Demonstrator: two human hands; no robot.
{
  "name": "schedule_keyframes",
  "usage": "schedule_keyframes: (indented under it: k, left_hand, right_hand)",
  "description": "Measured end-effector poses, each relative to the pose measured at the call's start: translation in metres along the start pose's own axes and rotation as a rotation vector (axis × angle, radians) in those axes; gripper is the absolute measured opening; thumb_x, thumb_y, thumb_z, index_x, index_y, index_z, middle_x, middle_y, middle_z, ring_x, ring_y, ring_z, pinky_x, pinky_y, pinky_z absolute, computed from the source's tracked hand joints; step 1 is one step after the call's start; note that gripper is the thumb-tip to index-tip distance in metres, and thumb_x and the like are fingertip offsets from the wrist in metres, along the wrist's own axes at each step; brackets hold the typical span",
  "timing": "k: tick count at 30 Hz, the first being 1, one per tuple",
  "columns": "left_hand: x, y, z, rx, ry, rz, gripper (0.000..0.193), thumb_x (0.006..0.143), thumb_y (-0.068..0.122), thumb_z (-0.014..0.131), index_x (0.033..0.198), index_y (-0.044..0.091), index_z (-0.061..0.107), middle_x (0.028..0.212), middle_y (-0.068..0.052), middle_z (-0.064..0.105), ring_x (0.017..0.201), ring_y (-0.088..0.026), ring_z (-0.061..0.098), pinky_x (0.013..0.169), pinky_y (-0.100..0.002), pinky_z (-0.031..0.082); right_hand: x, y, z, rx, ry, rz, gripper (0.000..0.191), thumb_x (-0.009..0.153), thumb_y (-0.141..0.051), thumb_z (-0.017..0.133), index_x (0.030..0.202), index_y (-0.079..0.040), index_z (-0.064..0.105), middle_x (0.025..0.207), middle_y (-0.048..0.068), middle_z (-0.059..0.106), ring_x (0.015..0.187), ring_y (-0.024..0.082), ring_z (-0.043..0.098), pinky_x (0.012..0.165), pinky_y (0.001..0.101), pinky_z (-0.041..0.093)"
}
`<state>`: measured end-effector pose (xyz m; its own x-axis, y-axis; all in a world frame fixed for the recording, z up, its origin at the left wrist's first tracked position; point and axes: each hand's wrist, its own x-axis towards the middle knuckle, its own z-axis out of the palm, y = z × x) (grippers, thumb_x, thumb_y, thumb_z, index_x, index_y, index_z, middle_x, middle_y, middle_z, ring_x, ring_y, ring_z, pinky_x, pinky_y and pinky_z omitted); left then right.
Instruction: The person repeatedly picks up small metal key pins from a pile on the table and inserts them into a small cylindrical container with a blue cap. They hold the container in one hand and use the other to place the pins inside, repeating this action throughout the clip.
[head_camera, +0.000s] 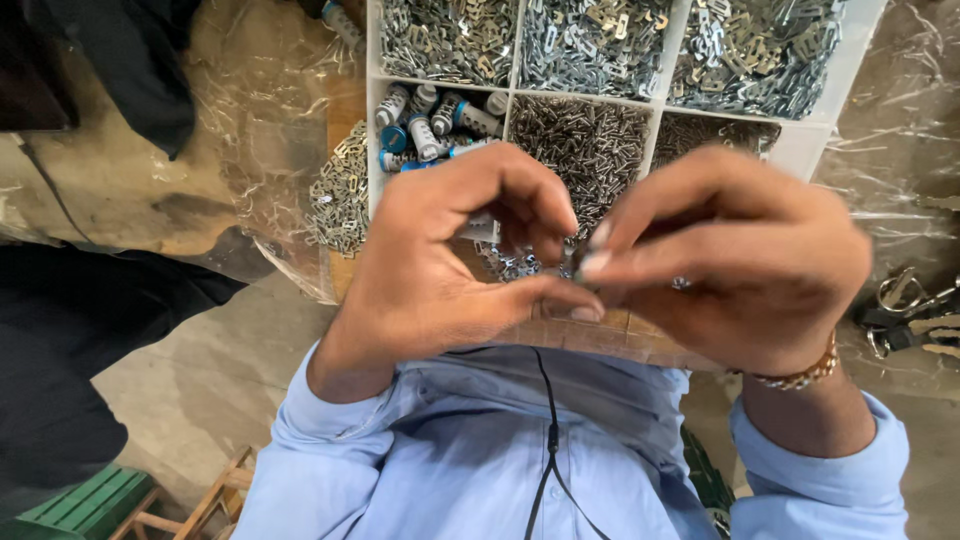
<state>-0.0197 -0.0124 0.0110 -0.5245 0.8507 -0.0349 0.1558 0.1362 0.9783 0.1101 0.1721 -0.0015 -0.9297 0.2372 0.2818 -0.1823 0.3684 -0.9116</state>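
My left hand (450, 260) and my right hand (740, 260) meet in front of my chest, fingertips pinched together around a small metal part (578, 272) that is mostly hidden by the fingers. Both hands hover just in front of a white divided tray (660, 95) of small metal pieces. A gold-coloured bracelet (800, 375) sits on my right wrist. I wear light blue sleeves.
The tray's compartments hold several silver flat pieces, dark small screws (580, 140) and blue-and-silver cylinders (430, 125). A loose heap of metal pieces (340, 195) lies left of the tray. Keys and rings (910, 315) lie at the right. Clear plastic sheeting covers the surroundings.
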Motion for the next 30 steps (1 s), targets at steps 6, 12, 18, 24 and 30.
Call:
schedule_keyframes:
  k: [6,12,18,24,30]
  left_hand:
    - [0.018,0.002,0.008,0.776,0.187,0.356,0.018,0.094,0.015,0.084,0.105,0.007,0.073,0.098,-0.004,0.068,0.093,-0.029,0.056,0.08,-0.038,0.046]
    - [0.008,-0.002,0.016,0.532,0.27,0.338,0.015,0.095,0.003,0.082,0.104,0.002,0.07,0.101,-0.007,0.071,0.094,-0.026,0.062,0.08,-0.036,0.051]
    - [0.005,0.004,0.033,0.219,0.339,0.276,0.016,0.099,-0.004,0.076,0.112,0.0,0.069,0.109,-0.011,0.074,0.107,-0.019,0.073,0.088,-0.028,0.065]
    - [-0.004,-0.008,0.036,0.153,0.293,0.262,0.02,0.101,-0.009,0.072,0.119,-0.005,0.063,0.12,-0.017,0.07,0.115,-0.023,0.071,0.097,-0.028,0.066]
    - [-0.004,-0.013,0.04,-0.138,0.294,0.199,0.023,0.104,-0.009,0.075,0.113,-0.003,0.055,0.12,-0.017,0.068,0.112,-0.021,0.075,0.098,-0.027,0.066]
  right_hand:
    - [-0.002,0.008,0.0,0.159,0.275,0.295,0.028,0.085,0.01,0.083,0.108,0.006,0.067,0.119,0.015,0.065,0.091,0.01,0.071,0.077,0.0186,0.065]
    - [-0.009,0.009,0.001,0.093,0.247,0.28,0.029,0.086,0.011,0.084,0.109,0.007,0.067,0.122,0.017,0.063,0.1,0.011,0.07,0.076,0.0192,0.065]
    - [-0.009,0.01,0.005,0.004,0.242,0.166,0.025,0.087,0.009,0.085,0.102,0.006,0.065,0.119,0.018,0.065,0.095,0.012,0.07,0.074,0.0201,0.063]
    - [-0.009,0.012,0.003,0.027,0.263,0.194,0.025,0.083,0.005,0.087,0.098,0.004,0.067,0.114,0.017,0.065,0.094,0.012,0.07,0.071,0.0188,0.062]
    - [-0.01,0.01,0.004,-0.003,0.238,0.164,0.026,0.086,0.006,0.089,0.101,0.004,0.068,0.117,0.017,0.065,0.09,0.009,0.068,0.07,0.0166,0.059]
